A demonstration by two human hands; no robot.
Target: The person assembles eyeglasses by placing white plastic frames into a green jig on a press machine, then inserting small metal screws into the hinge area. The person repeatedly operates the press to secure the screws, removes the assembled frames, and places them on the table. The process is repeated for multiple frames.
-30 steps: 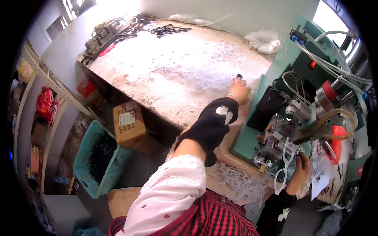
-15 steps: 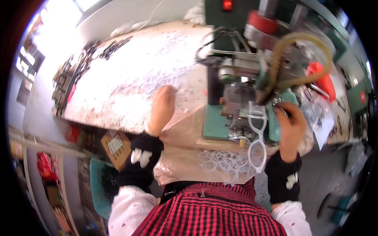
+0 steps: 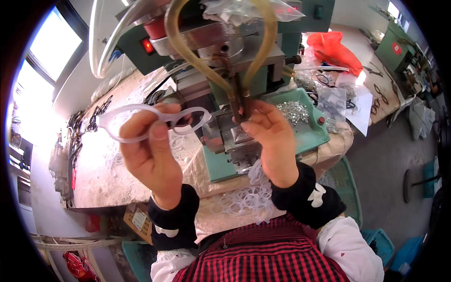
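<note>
My left hand [image 3: 157,164] is raised over the left of the bench, its thumb and fingers closed round a translucent white eyeglass frame [image 3: 124,109]. The frame lies sideways in the grip, without temples. At the machine [image 3: 265,63] my right hand [image 3: 278,148] has thumb and fingers bunched together just under the dark metal tip where two yellowish tubes meet. Whatever lies between those fingertips is hidden. Beside this hand stands a green tray [image 3: 312,140] with a heap of small shiny metal parts [image 3: 293,112]. White translucent pieces [image 3: 256,173] show beneath my right wrist.
Several white eyeglass frames [image 3: 246,199] lie piled on brown paper before my apron. More are scattered over the bench [image 3: 94,181] at left. Behind the tray are a red plastic bag [image 3: 331,49], clear bags and dark frames. A cardboard box [image 3: 137,221] stands below the bench.
My left hand has come up from the bench and now holds an eyeglass frame. My right hand has gone from the metal parts' tray to the machine's tip. The view has shifted toward the machine.
</note>
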